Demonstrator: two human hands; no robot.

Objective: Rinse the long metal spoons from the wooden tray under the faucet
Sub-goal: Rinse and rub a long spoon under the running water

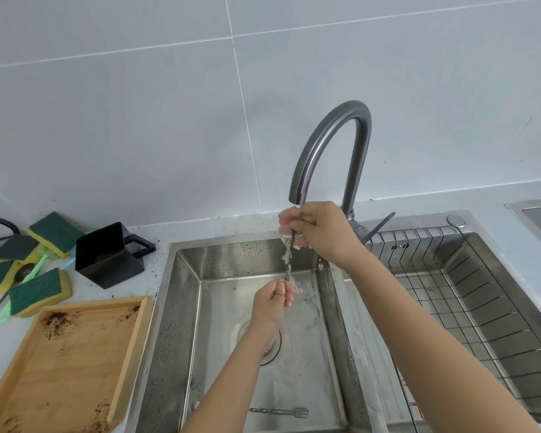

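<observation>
A long twisted metal spoon (287, 266) stands nearly upright under the dark curved faucet (331, 145), with water running down it. My right hand (317, 232) grips its top end just below the spout; the spoon's bowl is hidden in my fingers. My left hand (272, 300) pinches its lower end above the sink (185, 307). Another long twisted utensil with a forked end (281, 411) lies on the sink floor near the front. The wooden tray (75, 364) on the counter at left carries only dark crumbs.
A black square cup (110, 254) stands behind the tray. Several green-and-yellow sponges (38, 292) lie at far left, with a dark spoon (24, 273) and a green handle among them. A wire drying rack (469, 295) fills the basin at right. The drain (270, 348) sits under my left forearm.
</observation>
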